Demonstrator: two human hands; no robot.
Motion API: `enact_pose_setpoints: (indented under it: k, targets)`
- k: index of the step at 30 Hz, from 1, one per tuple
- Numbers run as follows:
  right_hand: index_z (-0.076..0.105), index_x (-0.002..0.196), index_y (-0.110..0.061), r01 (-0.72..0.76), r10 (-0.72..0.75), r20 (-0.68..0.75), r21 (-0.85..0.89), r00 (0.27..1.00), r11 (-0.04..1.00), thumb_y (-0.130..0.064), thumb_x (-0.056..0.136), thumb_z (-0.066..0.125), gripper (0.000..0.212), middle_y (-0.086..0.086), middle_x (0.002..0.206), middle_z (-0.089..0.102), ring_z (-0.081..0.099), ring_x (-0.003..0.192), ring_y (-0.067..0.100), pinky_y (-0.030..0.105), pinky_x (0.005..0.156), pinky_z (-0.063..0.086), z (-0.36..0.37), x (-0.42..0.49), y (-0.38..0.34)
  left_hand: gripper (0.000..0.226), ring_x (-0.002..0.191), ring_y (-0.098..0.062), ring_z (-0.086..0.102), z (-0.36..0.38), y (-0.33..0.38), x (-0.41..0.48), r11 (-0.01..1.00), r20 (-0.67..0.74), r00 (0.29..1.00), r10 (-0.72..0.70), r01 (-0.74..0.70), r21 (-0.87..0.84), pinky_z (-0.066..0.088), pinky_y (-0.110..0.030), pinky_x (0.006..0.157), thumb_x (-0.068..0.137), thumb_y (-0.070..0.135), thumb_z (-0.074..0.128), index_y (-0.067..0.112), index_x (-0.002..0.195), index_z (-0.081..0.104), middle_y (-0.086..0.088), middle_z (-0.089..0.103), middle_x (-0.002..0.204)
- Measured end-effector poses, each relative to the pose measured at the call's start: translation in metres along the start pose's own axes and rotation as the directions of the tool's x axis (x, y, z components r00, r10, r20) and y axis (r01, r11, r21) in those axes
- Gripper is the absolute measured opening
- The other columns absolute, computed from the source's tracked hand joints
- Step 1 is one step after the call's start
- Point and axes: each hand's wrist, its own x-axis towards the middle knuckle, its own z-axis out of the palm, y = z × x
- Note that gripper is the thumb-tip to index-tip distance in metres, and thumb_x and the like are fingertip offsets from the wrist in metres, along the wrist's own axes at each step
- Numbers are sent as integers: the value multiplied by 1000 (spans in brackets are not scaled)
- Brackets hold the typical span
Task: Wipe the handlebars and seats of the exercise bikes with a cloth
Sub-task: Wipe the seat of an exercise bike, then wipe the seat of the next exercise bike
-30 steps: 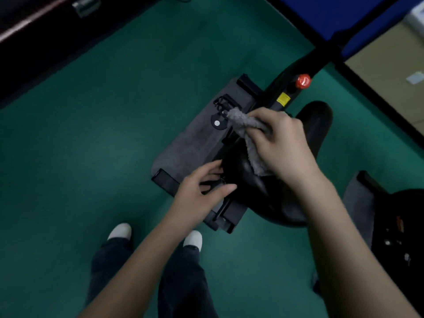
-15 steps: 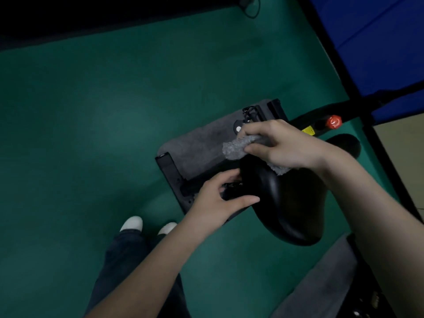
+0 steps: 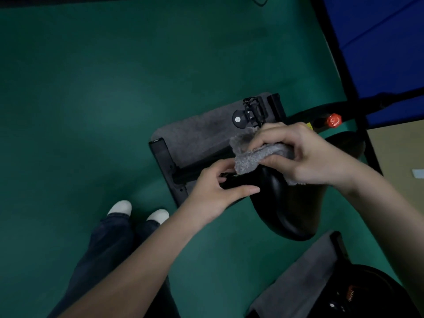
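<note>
A: While pressed onto the far nose of the glossy black moulded bike saddle (image 3: 284, 210), fluffy grey cloth (image 3: 254, 157) bunched in the right hand (image 3: 305, 154), fingers clamped round it.

B: And the left hand (image 3: 213, 193)?

A: Just left of the saddle, thumb and fingers pinched on a black part under its nose.

B: Below?

A: Grey rectangular floor mat (image 3: 197, 138) on green flooring (image 3: 91, 88); red round knob (image 3: 334, 120) far right; white shoes (image 3: 140, 211) near left.

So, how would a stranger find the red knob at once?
Start from the black bike seat on which the right hand presses the grey cloth. Beyond that hand runs a black frame bar. The red knob on it is the only red thing there.
</note>
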Motion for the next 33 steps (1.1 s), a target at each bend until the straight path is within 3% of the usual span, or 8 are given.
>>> enact_pose_setpoints:
  k: [3,8,12,16,20,23,30,33]
  targets:
    - [69,96,-3,28,-25,-68,46,997,999,2,83,64,15,10,96,64,62,93,22,36,81,47,5,-16,3,52,108,5,56,-1,0,1,1000,2,1000,-8,8,24,42,-23,99,70,20,82,21,118,63,12,66,115]
    - [69,97,-2,63,-27,-203,171,979,983,11,83,61,20,13,102,65,63,101,21,37,84,49,22,-45,6,57,106,3,59,-4,0,2,999,15,1000,-3,2,54,43,-22,99,67,21,83,18,121,63,11,68,113]
    - [68,95,-5,39,90,-316,381,944,924,-3,84,60,14,12,95,64,63,86,28,38,72,48,32,-73,8,67,110,3,57,-7,0,1,988,33,999,-12,7,156,43,-26,100,65,41,80,23,126,59,12,65,117]
    - [67,91,-16,9,299,-513,513,805,858,-14,83,64,9,-9,86,69,63,81,5,19,73,48,47,-106,4,76,106,5,57,-9,7,-3,963,55,998,0,-15,271,42,-19,91,56,60,69,30,125,57,11,63,116]
    - [67,91,-21,9,452,-583,619,675,786,-4,86,62,18,-11,82,68,60,76,2,15,71,46,67,-118,-3,48,100,5,58,-14,15,-4,921,79,997,17,-47,386,43,-21,90,65,47,73,46,109,53,7,62,115]
    - [67,92,-23,67,508,-616,673,602,737,3,89,59,27,-14,81,68,59,77,0,12,71,44,79,-117,-15,42,105,-5,58,-22,19,-7,877,100,994,41,-84,472,44,-27,97,76,29,75,40,112,55,3,62,117]
    - [70,92,-25,205,684,-594,798,424,566,-4,91,59,24,-10,85,70,63,80,4,16,71,47,104,-113,-60,37,95,2,57,-36,48,-20,789,164,983,77,-161,592,45,-16,88,81,20,73,28,114,59,3,63,111]
    - [70,93,-23,201,751,-541,840,379,504,-6,91,59,20,-9,84,70,64,78,5,17,70,49,115,-123,-80,34,96,-4,59,-42,66,-29,716,246,965,93,-237,657,47,-22,88,83,19,71,30,113,59,2,63,112]
